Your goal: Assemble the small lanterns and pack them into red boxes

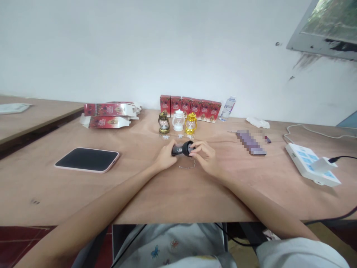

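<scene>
A small black lantern (182,149) with a clear middle lies on its side between my hands, above the wooden table (184,197). My left hand (166,155) is closed around its left end. At the lantern's right end, the fingers of my right hand (205,156) pinch at its base; a small pale piece seems to be there, too small to make out. A thin bent wire (192,163) lies just below. Behind my hands stand a bronze lantern (164,123), a white lantern (178,121) and a gold lantern (191,124), with small pale pieces (180,136) in front.
Several red boxes (196,108) stand by the wall, beside a clear bottle (228,108). Flattened red boxes (108,122) and a phone (87,159) lie left. To the right are a blurred purple item (251,142), a tissue (258,123) and a power strip (311,163) with cables.
</scene>
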